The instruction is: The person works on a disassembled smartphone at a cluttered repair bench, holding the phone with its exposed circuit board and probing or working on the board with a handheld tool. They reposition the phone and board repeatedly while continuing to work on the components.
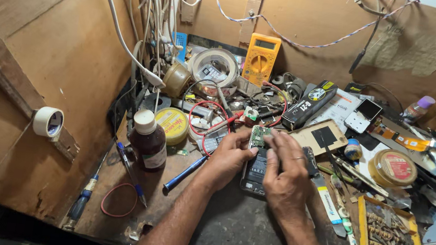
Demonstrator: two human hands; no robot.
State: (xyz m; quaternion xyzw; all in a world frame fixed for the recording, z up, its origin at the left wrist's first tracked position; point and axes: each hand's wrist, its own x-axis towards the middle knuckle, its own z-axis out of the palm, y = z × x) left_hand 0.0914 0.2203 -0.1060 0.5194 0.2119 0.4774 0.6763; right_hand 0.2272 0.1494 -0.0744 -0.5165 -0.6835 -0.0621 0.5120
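Both hands on an opened phone [254, 169], flat on the dark bench mat [236, 237]. Left hand [228, 160] closed on the phone's left edge, thumb near the top. Right hand [285, 176] over the right side, fingertips [272, 140] pinched narrow on the small green board [259, 135] at the upper end of the phone (whether pressing or lifting, cannot tell). Back cover already off, inner parts and dark battery area bare between the two palms; board not yet out of the body, so probably early or middle of the work, with removal or refitting left to do.

Around the grip:
- Just left of the left wrist: blue screwdriver [184, 173], then brown bottle [148, 141] with white cap, and yellow tin [171, 124] behind it.
- Above the fingertips: red wire [203, 116] in a loop, tape roll [214, 67], yellow multimeter [260, 58] against the wall.
- Right of the right hand: cardboard piece [319, 136], round tin [393, 168], yellow tray [394, 244] of small tool bits.
- Far left, well apart: second tape roll [48, 121] on the wooden wall, red rubber band [119, 200] on the bench.
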